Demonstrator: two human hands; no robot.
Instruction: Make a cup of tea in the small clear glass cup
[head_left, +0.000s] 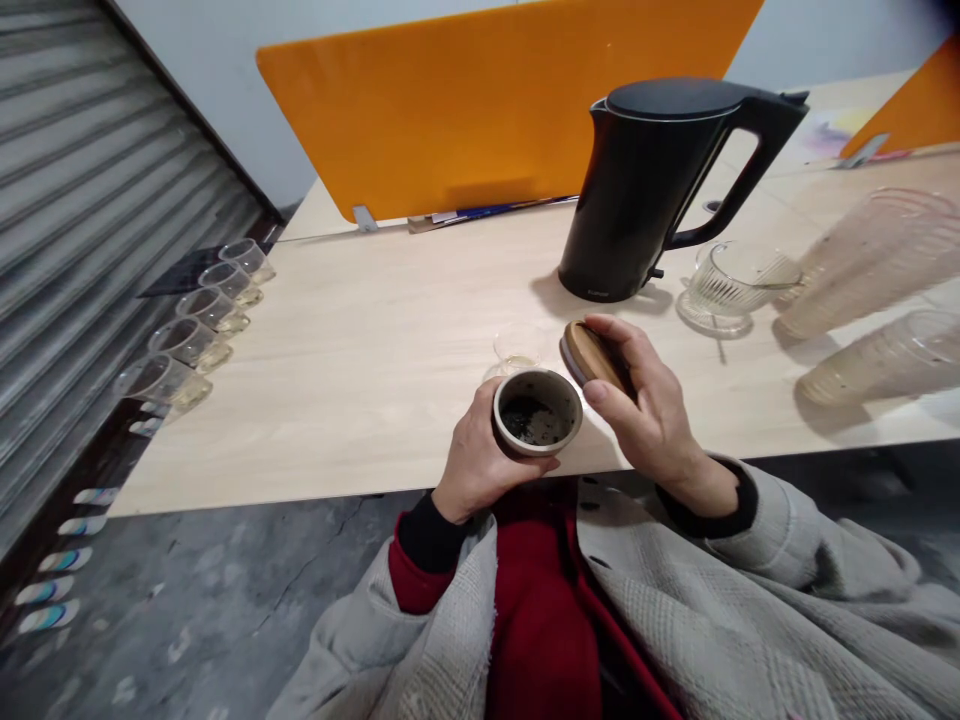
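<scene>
My left hand [474, 462] grips a small round canister [537, 412], open at the top, with dark loose tea leaves inside. My right hand [651, 400] holds its wooden lid [590, 357], tilted just right of the canister's mouth. Both hover over the near edge of the pale wooden table [375, 350]. A small clear glass cup [514, 349] stands on the table right behind the canister.
A black electric kettle [651, 185] stands behind my hands. A ribbed glass pitcher [731, 285] and blurred stacked plastic cups [874, 255] are at the right. Several small glass cups [195, 340] line the table's left edge. An orange divider [487, 100] closes the far side.
</scene>
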